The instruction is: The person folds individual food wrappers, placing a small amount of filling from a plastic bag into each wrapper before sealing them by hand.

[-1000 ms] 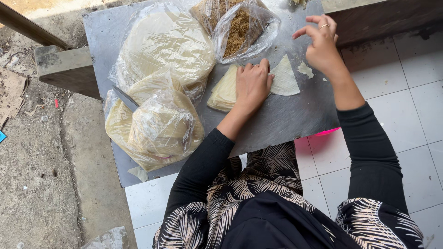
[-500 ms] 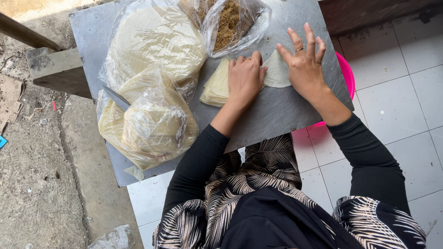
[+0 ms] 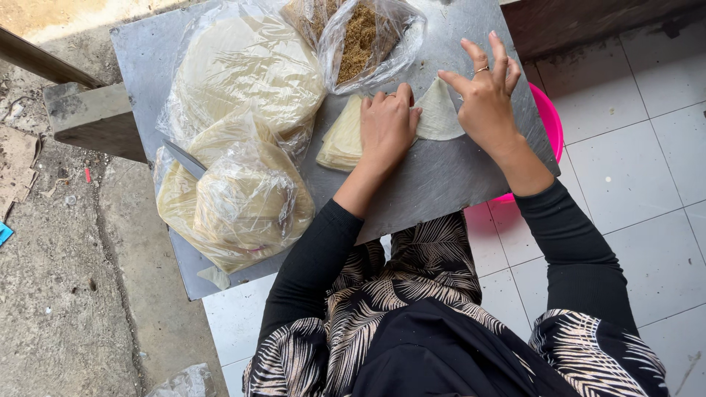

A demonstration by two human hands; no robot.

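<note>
Now the left hand (image 3: 386,125) presses flat beside the wrapper (image 3: 440,112), the right hand's (image 3: 487,99) fingers loose.

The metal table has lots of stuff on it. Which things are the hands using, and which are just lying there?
In use: left hand on the wrapper stack; right hand at the single wrapper.

Lying about: filling bag, two big bags of round sheets, knife, pink tub.

Knife (image 3: 184,158) blade partly under bag (image 3: 235,202); wrapper stack (image 3: 342,140) partly beneath left hand (image 3: 386,125).
</note>
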